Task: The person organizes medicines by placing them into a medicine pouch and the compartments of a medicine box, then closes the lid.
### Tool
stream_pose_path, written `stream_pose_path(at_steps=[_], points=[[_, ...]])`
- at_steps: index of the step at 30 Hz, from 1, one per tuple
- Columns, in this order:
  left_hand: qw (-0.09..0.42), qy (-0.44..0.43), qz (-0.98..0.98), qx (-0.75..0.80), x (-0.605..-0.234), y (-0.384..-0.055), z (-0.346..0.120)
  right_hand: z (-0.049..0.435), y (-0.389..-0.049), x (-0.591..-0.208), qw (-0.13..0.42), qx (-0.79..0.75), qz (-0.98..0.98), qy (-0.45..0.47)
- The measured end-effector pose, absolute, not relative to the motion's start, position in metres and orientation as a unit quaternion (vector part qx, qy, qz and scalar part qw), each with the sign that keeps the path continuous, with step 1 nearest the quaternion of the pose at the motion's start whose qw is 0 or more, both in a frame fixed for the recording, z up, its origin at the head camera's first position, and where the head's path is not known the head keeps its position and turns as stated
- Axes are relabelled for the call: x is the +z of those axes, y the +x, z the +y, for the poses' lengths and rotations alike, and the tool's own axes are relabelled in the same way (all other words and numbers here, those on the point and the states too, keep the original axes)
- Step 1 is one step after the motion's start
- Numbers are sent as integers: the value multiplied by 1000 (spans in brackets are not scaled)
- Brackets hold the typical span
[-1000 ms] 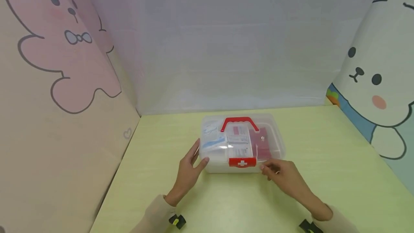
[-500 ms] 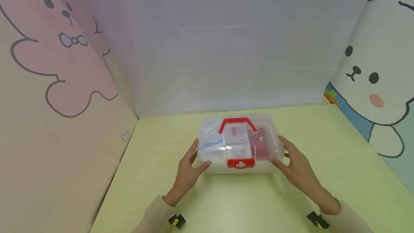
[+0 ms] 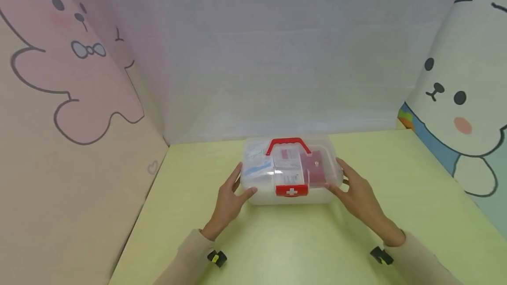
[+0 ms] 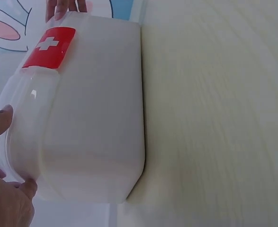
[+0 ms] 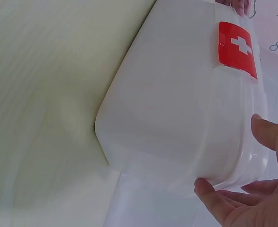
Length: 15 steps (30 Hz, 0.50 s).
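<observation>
A first-aid box [image 3: 257, 198] stands on the table, with a white base and a clear lid that is down. A red latch [image 3: 292, 191] with a white cross sits at its front, and a red handle [image 3: 286, 140] on top. Through the lid show white and blue packets [image 3: 255, 166] and a dark red item [image 3: 314, 168]. My left hand [image 3: 229, 201] holds the left end, thumb at the front corner and fingers along the side. At the right end, my right hand [image 3: 360, 197] grips likewise, thumb [image 5: 264, 128] at the lid's rim and fingers lower down.
The pale yellow-green table [image 3: 190, 179] spreads around the box on all sides. A whitish sheet [image 3: 277, 78] hangs behind its back edge. Cartoon-printed panels stand at the left [image 3: 99, 87] and right [image 3: 471, 113].
My right hand has gone from the front, beside the latch, to the box's right end. The box has shifted slightly back and left with both hands on it.
</observation>
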<state>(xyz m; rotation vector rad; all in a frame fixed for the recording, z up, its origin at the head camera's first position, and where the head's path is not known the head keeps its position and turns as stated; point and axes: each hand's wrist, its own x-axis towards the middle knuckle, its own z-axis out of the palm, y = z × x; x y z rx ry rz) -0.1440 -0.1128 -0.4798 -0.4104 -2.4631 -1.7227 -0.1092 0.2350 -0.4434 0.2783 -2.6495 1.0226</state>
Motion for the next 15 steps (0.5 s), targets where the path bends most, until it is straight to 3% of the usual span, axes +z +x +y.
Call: stream_pose_path(at_steps=[8,15], points=[[51,-125,-825,-548,-482,-149,-114,234,-117,-449,127,366,-917,92],[95,-143,-884,-435,-473,-144,-115,230,-113,-450,126,358,-920,96]])
